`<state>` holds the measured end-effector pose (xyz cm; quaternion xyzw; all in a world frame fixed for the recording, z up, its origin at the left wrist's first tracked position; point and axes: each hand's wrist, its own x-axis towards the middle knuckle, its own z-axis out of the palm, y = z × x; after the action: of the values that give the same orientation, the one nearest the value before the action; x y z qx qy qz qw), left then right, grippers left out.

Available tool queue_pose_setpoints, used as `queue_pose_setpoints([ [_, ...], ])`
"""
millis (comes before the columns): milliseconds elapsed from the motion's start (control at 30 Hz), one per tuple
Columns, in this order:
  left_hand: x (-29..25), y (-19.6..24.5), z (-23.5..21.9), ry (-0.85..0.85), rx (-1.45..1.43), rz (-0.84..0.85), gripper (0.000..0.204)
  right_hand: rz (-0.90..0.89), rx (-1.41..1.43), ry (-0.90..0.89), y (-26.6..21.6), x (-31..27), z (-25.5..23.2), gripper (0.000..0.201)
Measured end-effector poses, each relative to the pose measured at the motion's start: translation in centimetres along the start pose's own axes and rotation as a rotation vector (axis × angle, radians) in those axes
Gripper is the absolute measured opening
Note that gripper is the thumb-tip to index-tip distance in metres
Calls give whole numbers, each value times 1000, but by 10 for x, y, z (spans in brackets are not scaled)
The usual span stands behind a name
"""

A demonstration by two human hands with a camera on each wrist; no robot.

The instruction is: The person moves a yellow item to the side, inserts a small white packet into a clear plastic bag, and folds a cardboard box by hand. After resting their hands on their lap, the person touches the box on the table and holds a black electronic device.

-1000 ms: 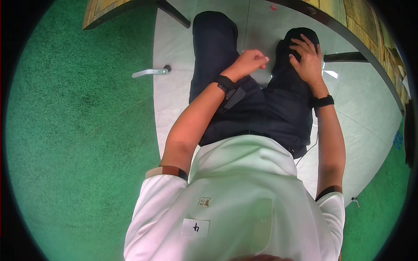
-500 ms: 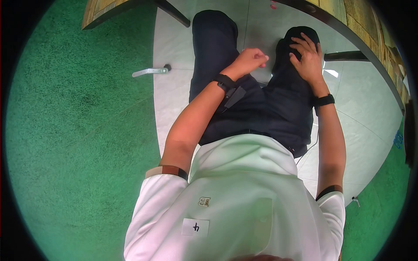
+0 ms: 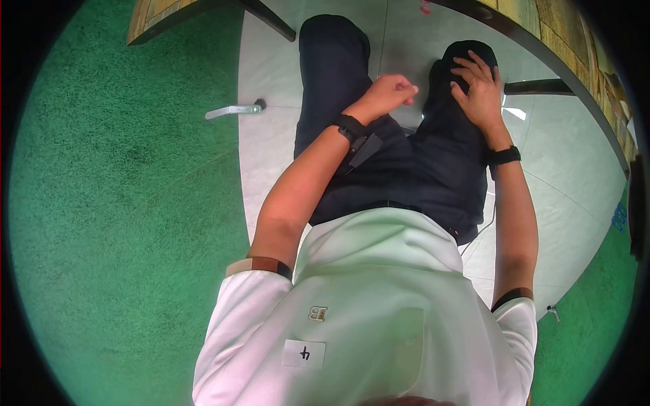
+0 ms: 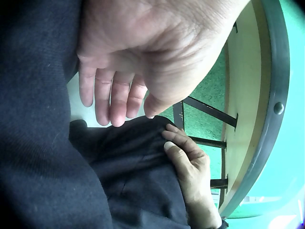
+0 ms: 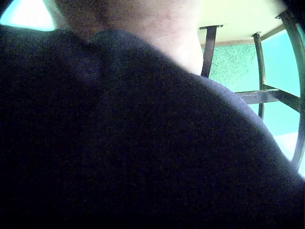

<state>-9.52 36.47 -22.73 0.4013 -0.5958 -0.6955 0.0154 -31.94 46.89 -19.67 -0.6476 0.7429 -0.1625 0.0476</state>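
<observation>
Dark trousers (image 3: 433, 176) are found in the upper middle of the head view, stretched over two bent legs, and the desk (image 3: 558, 30) is seen along the upper right of the frame. The right grip (image 3: 479, 98) is laid on the cloth of one knee at upper right, its fingers spread apart, with nothing clamped. The left grip (image 3: 389, 95) is placed by the inner edge of the other leg; in the left wrist view its fingers are loosely bent, the thumb is set close to them, and nothing is held. Whether the cloth is pressed by it cannot be told.

The trousers are judged light, soft and pliant, and by their dull, close weave neither slippery nor fragile. Over the knees the cloth is drawn fairly smooth, so little could be pinched there. The looser creases at the lap, above and right of the head view's centre, would be better taken between thumb and fingers; at the knee, a flat palm would be better used.
</observation>
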Motion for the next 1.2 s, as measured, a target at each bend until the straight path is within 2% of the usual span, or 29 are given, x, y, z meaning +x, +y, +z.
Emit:
queue_pose_setpoints([
  [1200,2,-3,-2,4,31,-16,31,-2,-12,-1,2,-1,0,24],
])
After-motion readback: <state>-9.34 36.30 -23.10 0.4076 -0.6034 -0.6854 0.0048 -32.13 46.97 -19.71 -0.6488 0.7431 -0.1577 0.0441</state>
